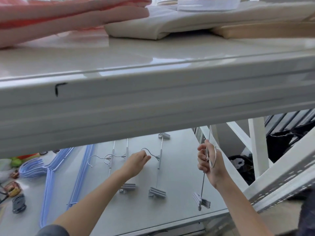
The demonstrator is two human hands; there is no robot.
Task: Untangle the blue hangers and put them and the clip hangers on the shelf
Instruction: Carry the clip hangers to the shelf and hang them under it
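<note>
On the lower shelf [179, 210] lie several blue hangers [49, 169] stacked at the left, hooks pointing left. To their right lie three grey clip hangers; the rightmost [159, 160] has its wire hook under my left hand [137, 161], whose fingers are closed at the hook. My right hand [208, 160] grips the rod and hook of another clip hanger [202, 181], held above the shelf's right part with its lower clip [201, 200] hanging near the front edge. The upper shelf hides the hangers' far ends.
The upper shelf's thick front beam [153, 103] crosses the view, carrying folded pink [68, 16] and cream [187, 23] cloths. Small items, a black clip bundle [19, 203], lie at the lower shelf's left. White frame struts [257, 147] and dark bags [279, 140] stand at the right.
</note>
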